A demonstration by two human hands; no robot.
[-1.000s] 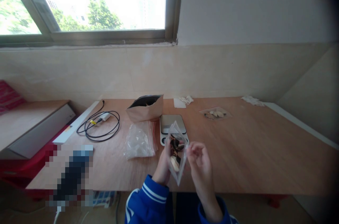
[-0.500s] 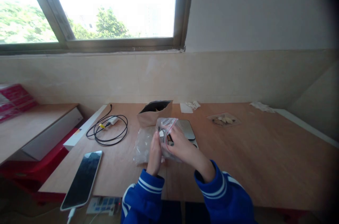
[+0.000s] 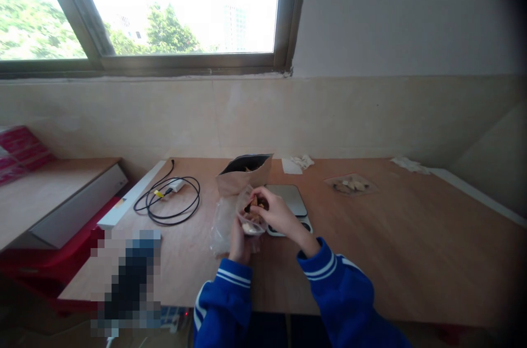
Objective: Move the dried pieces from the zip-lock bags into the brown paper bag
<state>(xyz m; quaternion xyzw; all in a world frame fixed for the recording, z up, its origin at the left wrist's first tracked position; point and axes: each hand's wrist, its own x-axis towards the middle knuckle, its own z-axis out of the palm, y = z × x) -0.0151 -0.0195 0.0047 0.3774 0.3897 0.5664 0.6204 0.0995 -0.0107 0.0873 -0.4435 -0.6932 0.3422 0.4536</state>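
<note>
My left hand (image 3: 237, 243) is wrapped round the lower left side of a small clear plastic bag (image 3: 250, 228), holding it tilted above the table. Dried brown pieces (image 3: 254, 209) fill its open mouth, with something pale near the bottom. My right hand (image 3: 282, 215) reaches over from the right, its fingers closed on some of the brown pieces at the mouth. A silver-topped kitchen scale (image 3: 291, 198) lies behind my right hand, partly covered by it. Just beyond the bag stands an open kraft paper pouch (image 3: 239, 182). Flat clear plastic bags (image 3: 221, 230) lie left of my left hand.
A sealed clear bag of dried pieces (image 3: 349, 186) lies to the right. Crumpled white tissue (image 3: 303, 162) is by the wall. A coiled black cable (image 3: 197, 202) sits on the left, and a blurred-out phone (image 3: 129, 276) is near the front left edge.
The small bag's mouth now faces me more, showing the brown pieces inside. My right hand has shifted from the bag's rim to those pieces. The view has moved slightly.
</note>
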